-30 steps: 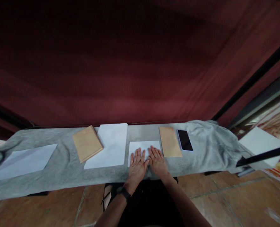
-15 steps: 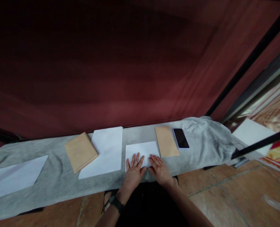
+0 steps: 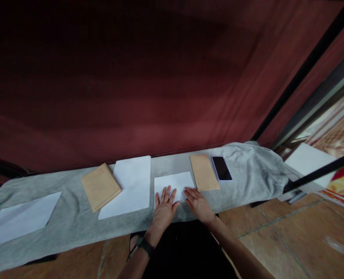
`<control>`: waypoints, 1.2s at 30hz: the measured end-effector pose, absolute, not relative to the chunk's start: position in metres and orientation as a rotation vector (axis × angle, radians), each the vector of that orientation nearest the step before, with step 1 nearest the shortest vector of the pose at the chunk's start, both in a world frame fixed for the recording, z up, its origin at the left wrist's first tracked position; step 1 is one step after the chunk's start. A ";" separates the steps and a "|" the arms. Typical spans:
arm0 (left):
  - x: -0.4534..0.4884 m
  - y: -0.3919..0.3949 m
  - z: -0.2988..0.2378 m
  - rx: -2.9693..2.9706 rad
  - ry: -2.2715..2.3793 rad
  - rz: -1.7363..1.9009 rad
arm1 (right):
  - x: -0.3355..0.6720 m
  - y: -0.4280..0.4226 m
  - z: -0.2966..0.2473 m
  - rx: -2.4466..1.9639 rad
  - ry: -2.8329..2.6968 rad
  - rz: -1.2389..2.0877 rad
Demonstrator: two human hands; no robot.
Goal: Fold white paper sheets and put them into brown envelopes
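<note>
A small folded white sheet (image 3: 174, 181) lies on the grey cloth (image 3: 73, 221) in front of me. My left hand (image 3: 163, 209) rests flat on its near left part, fingers stretched out. On the sheet's near right edge lies my right hand (image 3: 198, 202), also flat, with its fingers pointing left across the paper. Neither hand grips anything. A dark band sits on my left wrist.
A brown envelope (image 3: 203, 172) and a black phone (image 3: 222, 169) lie right of the sheet. A larger white sheet (image 3: 129, 186) and a second brown envelope (image 3: 100, 186) lie to the left, with another white paper (image 3: 17, 219) far left. A dark red curtain hangs behind.
Both hands have slid toward me along the folded sheet, and the right hand has turned its fingers leftward. The view has shifted slightly.
</note>
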State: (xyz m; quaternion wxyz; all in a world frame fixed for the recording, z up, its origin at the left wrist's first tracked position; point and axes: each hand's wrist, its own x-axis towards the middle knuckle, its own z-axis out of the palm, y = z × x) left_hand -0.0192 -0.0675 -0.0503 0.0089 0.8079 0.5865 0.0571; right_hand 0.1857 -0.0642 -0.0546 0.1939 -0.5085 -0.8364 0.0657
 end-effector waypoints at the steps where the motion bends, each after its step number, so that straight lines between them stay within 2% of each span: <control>1: -0.020 -0.067 -0.050 2.536 1.824 0.188 | 0.182 -0.065 -0.054 -1.425 -2.327 0.196; 9: -0.024 -0.055 -0.049 2.565 1.701 0.117 | 0.136 -0.039 -0.051 -1.441 -2.215 0.235; 27: -0.033 -0.006 -0.056 2.326 2.148 0.279 | 0.124 -0.010 -0.083 -1.790 -2.058 -0.089; 36: -0.004 -0.043 -0.069 2.375 1.958 0.367 | 0.126 -0.012 -0.081 -1.784 -2.123 -0.055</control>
